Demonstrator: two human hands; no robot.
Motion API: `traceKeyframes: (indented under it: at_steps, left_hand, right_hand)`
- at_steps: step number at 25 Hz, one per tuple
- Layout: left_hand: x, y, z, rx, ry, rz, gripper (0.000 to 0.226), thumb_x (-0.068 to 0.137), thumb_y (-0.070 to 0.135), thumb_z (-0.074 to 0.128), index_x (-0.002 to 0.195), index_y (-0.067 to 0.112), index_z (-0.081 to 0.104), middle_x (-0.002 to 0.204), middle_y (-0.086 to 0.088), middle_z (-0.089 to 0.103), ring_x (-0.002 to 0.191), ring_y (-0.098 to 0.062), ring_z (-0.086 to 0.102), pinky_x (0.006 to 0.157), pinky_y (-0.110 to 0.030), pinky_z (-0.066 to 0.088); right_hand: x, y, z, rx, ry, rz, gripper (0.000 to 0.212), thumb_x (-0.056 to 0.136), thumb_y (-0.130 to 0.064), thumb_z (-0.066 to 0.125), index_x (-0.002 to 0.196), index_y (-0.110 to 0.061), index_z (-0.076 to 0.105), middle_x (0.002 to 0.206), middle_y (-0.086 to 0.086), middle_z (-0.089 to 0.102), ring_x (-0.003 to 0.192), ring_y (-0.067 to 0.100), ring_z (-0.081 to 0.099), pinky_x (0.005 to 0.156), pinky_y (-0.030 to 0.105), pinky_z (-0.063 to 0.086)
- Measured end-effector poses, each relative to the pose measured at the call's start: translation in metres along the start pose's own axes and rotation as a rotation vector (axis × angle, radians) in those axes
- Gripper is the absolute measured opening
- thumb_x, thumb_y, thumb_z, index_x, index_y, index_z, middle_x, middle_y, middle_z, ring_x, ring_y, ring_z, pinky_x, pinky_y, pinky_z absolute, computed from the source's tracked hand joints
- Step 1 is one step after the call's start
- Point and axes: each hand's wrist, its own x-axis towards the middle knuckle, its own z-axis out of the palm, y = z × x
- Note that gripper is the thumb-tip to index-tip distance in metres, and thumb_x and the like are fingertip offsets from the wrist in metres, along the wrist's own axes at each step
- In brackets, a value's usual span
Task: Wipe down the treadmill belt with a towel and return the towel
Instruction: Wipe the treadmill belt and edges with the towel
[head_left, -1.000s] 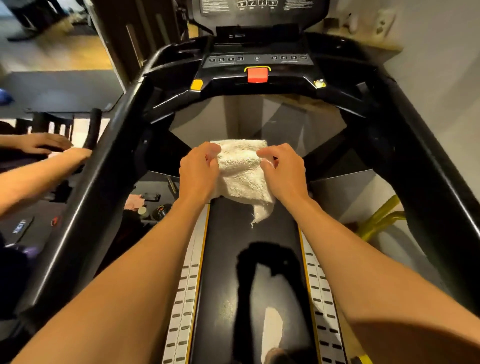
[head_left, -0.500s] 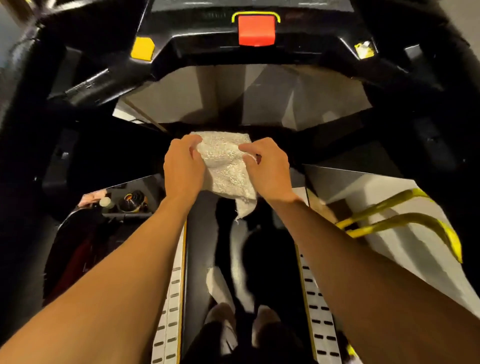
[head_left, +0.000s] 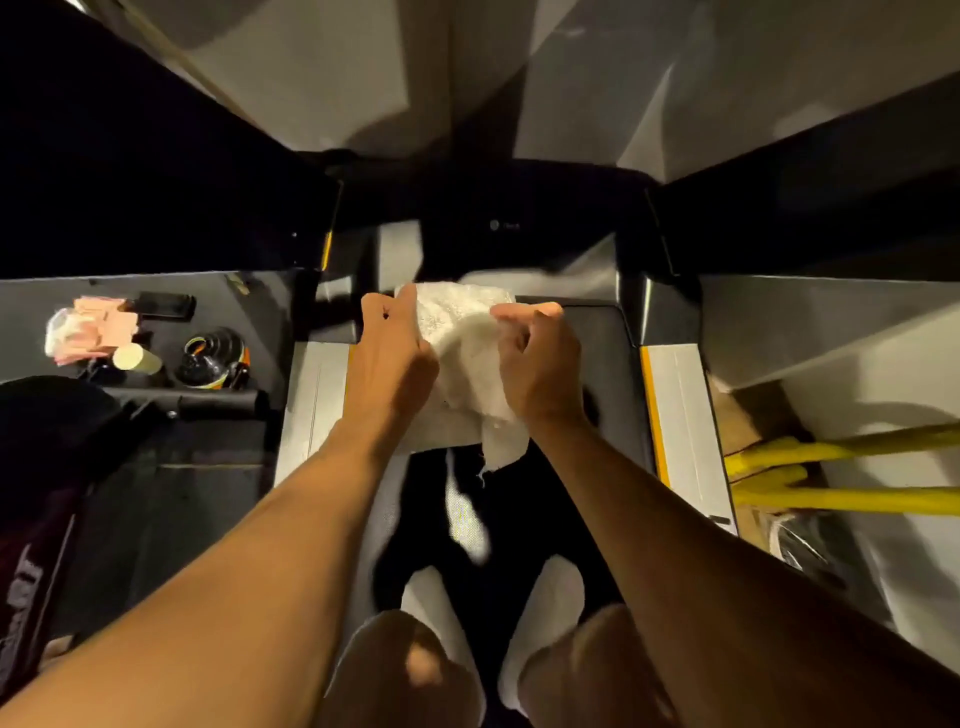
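Both hands had the white towel (head_left: 462, 332) bunched over the front end of the treadmill belt (head_left: 597, 343). The left hand (head_left: 392, 353) curled its fingers round the left edge and the right hand (head_left: 535, 364) pinched the right edge. A loose corner hung between the wrists. Couldn't tell if the towel actually touched the belt. There was a grey side rail (head_left: 675, 405) on the right, with yellow bars (head_left: 841, 499) past it. A dark phone (head_left: 166, 305) and a small bottle (head_left: 136, 358) sat on the left, kinda blurry.
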Motion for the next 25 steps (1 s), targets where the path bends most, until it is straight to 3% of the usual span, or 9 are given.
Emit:
traceKeyframes:
  at_steps: [3,6,9,12,15,18,21,23,25]
  left_hand:
    - [0.026,-0.074,0.092,-0.007,0.015,-0.045,0.037,0.084,-0.002,0.030,0.113,0.017,0.045,0.102,-0.006,0.041,0.072,-0.019,0.040,0.064,-0.039,0.046]
    - [0.050,-0.128,0.165,-0.022,0.033,-0.075,0.032,0.082,-0.002,0.030,0.105,0.012,0.047,0.095,-0.011,0.045,0.065,-0.020,0.040,0.051,-0.025,0.030]
    - [0.078,-0.166,0.214,0.030,-0.014,-0.092,0.031,0.088,0.018,0.034,0.115,0.023,0.048,0.104,-0.005,0.041,0.073,-0.017,0.043,0.072,-0.029,0.042]
    - [0.121,-0.190,0.247,-0.021,0.010,-0.122,0.040,0.092,0.016,0.039,0.129,0.030,0.048,0.106,0.000,0.034,0.085,-0.023,0.047,0.081,-0.032,0.041]
    - [0.153,-0.208,0.265,-0.013,-0.011,-0.074,0.042,0.095,0.012,0.041,0.133,0.028,0.046,0.116,-0.001,0.036,0.096,-0.021,0.048,0.088,-0.032,0.038]
    - [0.172,-0.227,0.277,-0.094,0.030,-0.153,0.026,0.096,0.020,0.044,0.122,0.019,0.050,0.120,-0.004,0.042,0.098,-0.021,0.047,0.092,-0.036,0.040]
    - [0.186,-0.244,0.287,-0.232,0.151,-0.321,0.020,0.093,0.026,0.047,0.109,0.015,0.052,0.104,0.004,0.045,0.091,-0.019,0.049,0.072,-0.022,0.038]
    - [0.185,-0.258,0.291,0.039,0.140,-0.230,0.026,0.094,0.030,0.045,0.113,0.016,0.055,0.122,0.001,0.045,0.108,-0.023,0.046,0.084,-0.022,0.034]
    - [0.178,-0.271,0.296,0.367,0.001,-0.021,0.033,0.095,0.029,0.043,0.122,0.013,0.052,0.142,-0.007,0.037,0.127,-0.030,0.035,0.106,-0.033,0.027]
  right_hand:
    - [0.020,0.085,0.081,-0.051,-0.039,0.020,0.028,0.096,-0.008,0.044,0.114,-0.014,0.066,0.112,0.007,0.056,0.101,0.020,0.058,0.092,0.025,0.046]
    - [0.047,0.153,0.143,-0.124,-0.073,-0.019,0.032,0.095,-0.005,0.043,0.117,-0.013,0.065,0.114,0.008,0.054,0.103,0.021,0.057,0.089,0.021,0.041]
    - [0.080,0.195,0.193,-0.275,-0.119,-0.197,0.041,0.084,0.012,0.039,0.108,-0.006,0.067,0.105,0.022,0.056,0.089,0.036,0.059,0.075,0.032,0.047]
    - [0.114,0.225,0.229,-0.270,0.015,-0.322,0.036,0.073,0.020,0.042,0.090,0.003,0.070,0.082,0.026,0.057,0.064,0.036,0.055,0.057,0.032,0.048]
    - [0.147,0.242,0.249,-0.281,-0.174,-0.190,0.032,0.093,0.002,0.038,0.110,-0.008,0.063,0.096,0.007,0.046,0.076,0.021,0.044,0.065,0.021,0.031]
    - [0.170,0.243,0.266,-0.095,-0.230,0.034,0.014,0.095,-0.018,0.042,0.104,-0.016,0.053,0.087,-0.002,0.046,0.073,0.017,0.045,0.070,0.033,0.034]
    - [0.182,0.246,0.280,-0.319,-0.202,-0.156,0.031,0.093,-0.005,0.044,0.119,-0.016,0.056,0.113,0.008,0.049,0.095,0.025,0.051,0.081,0.034,0.044]
    - [0.183,0.248,0.290,-0.359,-0.123,-0.365,0.034,0.090,0.001,0.046,0.117,-0.013,0.061,0.115,0.012,0.052,0.096,0.030,0.054,0.080,0.037,0.050]
    - [0.173,0.253,0.302,-0.440,-0.194,-0.542,0.032,0.090,-0.004,0.047,0.117,-0.012,0.062,0.121,0.018,0.055,0.099,0.037,0.056,0.081,0.046,0.051]
